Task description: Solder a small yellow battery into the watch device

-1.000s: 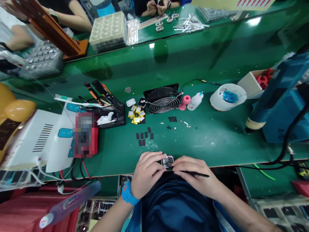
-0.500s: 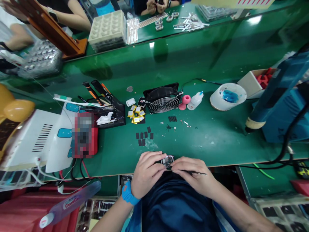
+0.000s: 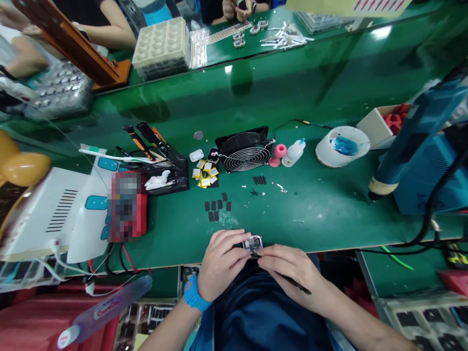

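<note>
At the front edge of the bench, my left hand (image 3: 224, 263) pinches a small silver-rimmed watch case (image 3: 253, 243) between thumb and fingers. Its inside faces up, with a bare circuit board and tiny parts showing. Pressed against the case's lower right side are the fingertips of my right hand (image 3: 292, 270). That hand is closed on dark, slim tweezers (image 3: 298, 284), whose back end sticks out below the fingers; their tips are hidden or too small to make out. Beyond the hands lie several black rectangular pads (image 3: 214, 204) on the green bench.
A black fan (image 3: 246, 151) stands mid-bench, with yellow-edged battery cells (image 3: 205, 173) left of it. To its right are a white bottle (image 3: 293, 152) and a white tub (image 3: 341, 146). A tool holder (image 3: 175, 170) and red multimeter (image 3: 141, 209) stand left. Co-workers' hands show across the bench.
My right hand has turned, so the back end of the tweezers now slants down toward me rather than lying nearly level. My left hand and the watch case have hardly moved.
</note>
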A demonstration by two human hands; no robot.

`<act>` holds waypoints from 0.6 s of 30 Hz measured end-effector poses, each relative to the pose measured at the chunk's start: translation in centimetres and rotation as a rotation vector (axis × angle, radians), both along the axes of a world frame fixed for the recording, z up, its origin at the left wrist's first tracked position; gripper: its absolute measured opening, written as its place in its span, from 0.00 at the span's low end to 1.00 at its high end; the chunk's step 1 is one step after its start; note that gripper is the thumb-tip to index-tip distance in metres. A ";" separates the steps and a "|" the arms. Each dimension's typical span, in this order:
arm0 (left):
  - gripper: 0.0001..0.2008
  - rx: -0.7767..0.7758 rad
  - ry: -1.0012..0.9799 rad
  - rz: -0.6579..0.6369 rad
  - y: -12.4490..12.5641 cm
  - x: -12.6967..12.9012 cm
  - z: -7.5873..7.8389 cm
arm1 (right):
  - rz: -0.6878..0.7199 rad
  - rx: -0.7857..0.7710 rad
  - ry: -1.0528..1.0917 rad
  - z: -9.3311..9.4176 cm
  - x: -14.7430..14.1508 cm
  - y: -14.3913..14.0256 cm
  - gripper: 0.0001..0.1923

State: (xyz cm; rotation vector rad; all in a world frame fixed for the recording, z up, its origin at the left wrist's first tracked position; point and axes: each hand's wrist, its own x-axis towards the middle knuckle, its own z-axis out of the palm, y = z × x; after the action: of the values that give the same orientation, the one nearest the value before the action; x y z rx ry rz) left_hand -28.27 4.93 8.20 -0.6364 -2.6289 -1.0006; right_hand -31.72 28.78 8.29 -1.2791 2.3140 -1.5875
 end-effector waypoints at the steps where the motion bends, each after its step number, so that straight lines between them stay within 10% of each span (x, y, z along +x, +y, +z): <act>1: 0.03 0.000 0.003 0.001 0.0 0.0 -0.1 | -0.001 0.002 0.005 0.0 0.0 0.0 0.13; 18: 0.03 0.001 0.009 -0.005 0.1 0.1 -0.1 | 0.033 -0.109 -0.250 0.4 -1.0 -0.1 0.11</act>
State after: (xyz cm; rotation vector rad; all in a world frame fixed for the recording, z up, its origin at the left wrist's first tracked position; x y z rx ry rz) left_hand -28.19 5.04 8.07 -0.6457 -2.6199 -0.9979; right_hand -32.74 28.66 8.74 -1.0602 2.0735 -1.7709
